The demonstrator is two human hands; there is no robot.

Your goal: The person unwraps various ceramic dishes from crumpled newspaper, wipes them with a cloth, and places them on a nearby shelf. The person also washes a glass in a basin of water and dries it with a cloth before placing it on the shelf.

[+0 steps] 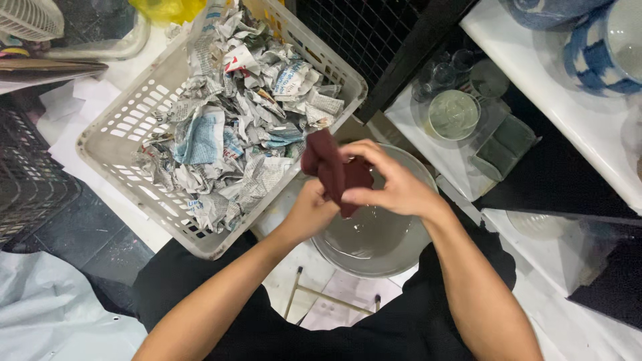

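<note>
Both of my hands grip a dark red cloth (pixel 326 162) over a grey round bowl (pixel 374 257) at the centre of the head view. My left hand (pixel 309 212) holds the cloth from below, its fingers hidden behind the fabric. Above it, my right hand (pixel 391 182) pinches the cloth from the right side with bent fingers. The bowl looks wet inside and sits just above my lap.
A white plastic basket (pixel 127 124) full of crumpled newspaper stands to the left. On a white shelf (pixel 435 150) at the right sit glass cups and a small green-grey dish (pixel 453 114). Blue-and-white ceramics (pixel 595 50) rest on the upper right counter. A black crate (pixel 27 177) is far left.
</note>
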